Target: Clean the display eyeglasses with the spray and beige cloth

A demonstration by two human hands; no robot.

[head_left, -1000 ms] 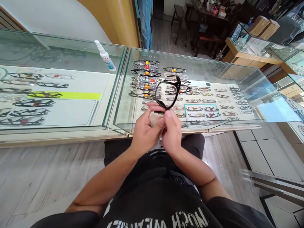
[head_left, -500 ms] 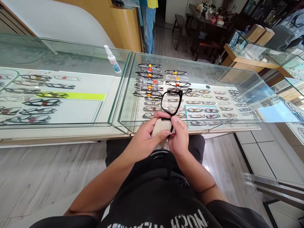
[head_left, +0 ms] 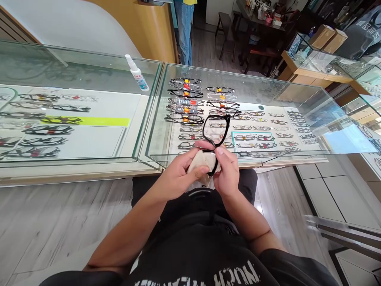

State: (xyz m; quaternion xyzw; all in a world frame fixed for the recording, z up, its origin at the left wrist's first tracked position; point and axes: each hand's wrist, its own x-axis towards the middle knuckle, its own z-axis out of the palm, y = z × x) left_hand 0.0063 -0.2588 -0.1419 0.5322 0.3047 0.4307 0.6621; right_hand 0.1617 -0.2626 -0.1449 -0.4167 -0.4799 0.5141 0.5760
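One lens (head_left: 214,129) beyond left hand (head_left: 177,174) and right hand (head_left: 227,171), both pinched on black glasses (head_left: 228,126)

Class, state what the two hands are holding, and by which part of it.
Black-framed glasses: the right hand pinches them near the bridge; the left hand holds a pale cloth against the lower lens.

Head-worn view, facing forward and steeply down, hands (head_left: 198,171) near

Grey wood-look floor (head_left: 89,222), dark stool (head_left: 224,29), curved yellow-brown counter (head_left: 154,29)
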